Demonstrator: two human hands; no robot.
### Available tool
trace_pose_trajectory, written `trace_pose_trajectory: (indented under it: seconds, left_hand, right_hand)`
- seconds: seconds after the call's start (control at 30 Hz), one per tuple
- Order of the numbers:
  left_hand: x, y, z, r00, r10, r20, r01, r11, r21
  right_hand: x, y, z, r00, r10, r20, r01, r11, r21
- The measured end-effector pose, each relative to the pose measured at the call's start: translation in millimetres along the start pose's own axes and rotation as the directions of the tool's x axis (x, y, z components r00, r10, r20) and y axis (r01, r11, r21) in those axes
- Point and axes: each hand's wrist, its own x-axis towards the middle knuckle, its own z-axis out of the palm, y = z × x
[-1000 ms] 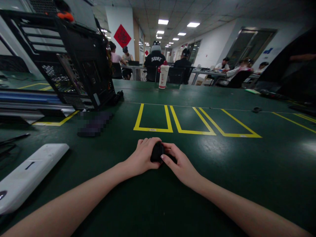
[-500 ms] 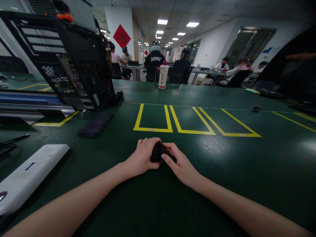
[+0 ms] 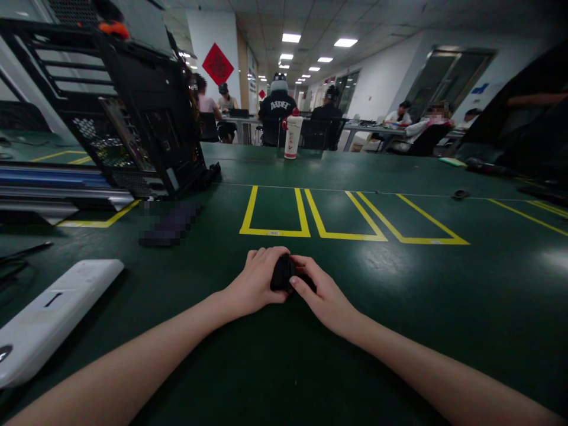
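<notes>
Between my hands is a small black rounded object (image 3: pixel 280 274); its exact kind cannot be made out. My left hand (image 3: pixel 258 278) wraps round its left side, fingers over the far edge and thumb along the near edge. From the right, my right hand (image 3: pixel 323 291) grips it with the thumb on the near face and the fingers curled behind. The object rests on or just above the green table (image 3: pixel 284 355), and much of it is covered by my fingers.
An open black computer case (image 3: pixel 146 118) stands at the back left. Left of my arm lies a white elongated device (image 3: pixel 57 319). Yellow tape outlines (image 3: pixel 275 232) mark the table beyond my hands. Farther back stands a white cup (image 3: pixel 293 139); several people sit behind it.
</notes>
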Motion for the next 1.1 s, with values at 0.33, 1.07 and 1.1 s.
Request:
trace_pose_trajectory:
  seconds: [0.33,1.07,1.1]
  left_hand:
    - [-1.1,0.2,-1.0,1.0,-0.018,0.014,0.018,0.999,-0.027]
    - [-0.8,0.5,-0.7,1.0,-0.012,0.011,0.012,1.0,-0.009]
    - [-1.2,0.8,-1.2,1.0,-0.011,0.013,0.011,1.0,-0.012]
  right_hand:
    - [0.6,1.9,-0.3,0.998,-0.05,-0.03,0.054,0.986,0.155]
    - [0.4,0.1,-1.9,0.999,-0.019,-0.037,0.02,1.0,0.019]
    - [-0.3,-1.5,-2.5,0.999,-0.021,-0.025,0.022,1.0,0.017]
